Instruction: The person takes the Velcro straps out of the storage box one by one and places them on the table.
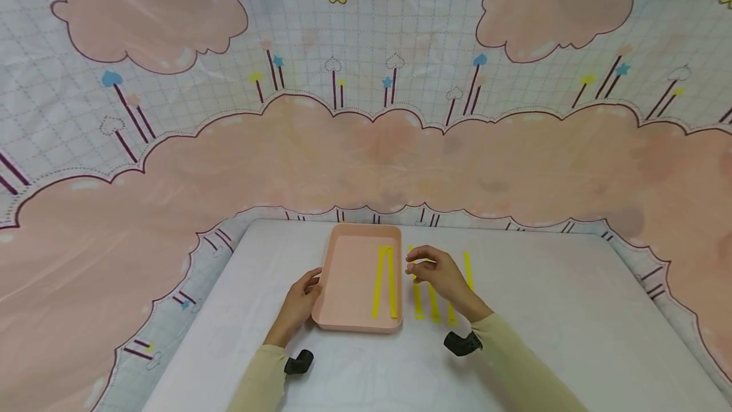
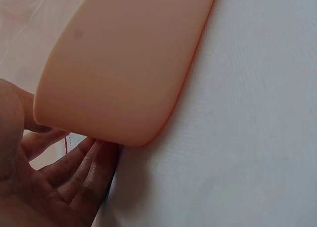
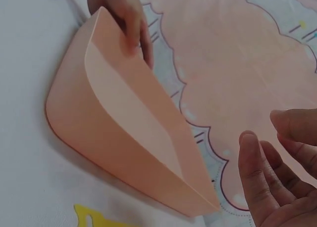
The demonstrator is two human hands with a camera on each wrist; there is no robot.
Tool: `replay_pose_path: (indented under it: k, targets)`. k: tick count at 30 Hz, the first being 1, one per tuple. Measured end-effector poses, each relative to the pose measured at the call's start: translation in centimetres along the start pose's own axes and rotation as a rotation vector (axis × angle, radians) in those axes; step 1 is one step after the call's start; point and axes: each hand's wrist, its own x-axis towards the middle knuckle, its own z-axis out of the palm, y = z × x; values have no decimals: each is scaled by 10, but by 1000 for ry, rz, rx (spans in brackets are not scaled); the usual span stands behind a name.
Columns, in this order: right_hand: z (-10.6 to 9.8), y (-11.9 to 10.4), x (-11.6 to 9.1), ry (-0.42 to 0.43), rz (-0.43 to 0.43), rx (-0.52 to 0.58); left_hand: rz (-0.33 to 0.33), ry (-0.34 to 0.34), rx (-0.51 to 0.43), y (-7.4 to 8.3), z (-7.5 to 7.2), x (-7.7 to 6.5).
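A shallow peach tray [image 1: 349,278] lies on the white table. My left hand [image 1: 300,301] holds its left side, with the thumb at the rim and the other fingers against the outer wall in the left wrist view. Inside the tray, toward its right side, two thin flat yellow strips [image 1: 393,291] lie lengthwise, their far ends close together. My right hand [image 1: 443,278] hovers just right of the tray, thumb and fingers apart with nothing between them. Below it several similar yellow strips [image 1: 418,307] lie on the table, partly hidden by the hand. One yellow strip [image 3: 94,217] shows a slot near its end.
The white table [image 1: 572,310] extends to both sides of the tray. Behind it hangs a cloth [image 1: 366,157] printed with clouds. A dark wrist-worn device [image 1: 462,343] sits at the right sleeve, and another [image 1: 299,362] at the left.
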Motion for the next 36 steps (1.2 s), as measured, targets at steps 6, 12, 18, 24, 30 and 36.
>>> replay_pose_path:
  k: [6,12,18,24,30,36]
  targets:
    - [8,-2,4,-20,8,11,-1,-2,-5,0,0,1]
    - [16,-5,9,-43,-35,-19,6,1,-17,3,0,2]
    - [24,-6,13,-65,-89,-36,0,-1,-17,4,0,2]
    - [31,-7,17,-50,-86,-139,-3,-4,-15,2,1,2]
    - [39,-5,19,-56,-94,-229,-11,1,7,2,2,1]
    - [46,-4,22,-56,-114,-313,-6,7,4,3,0,0]
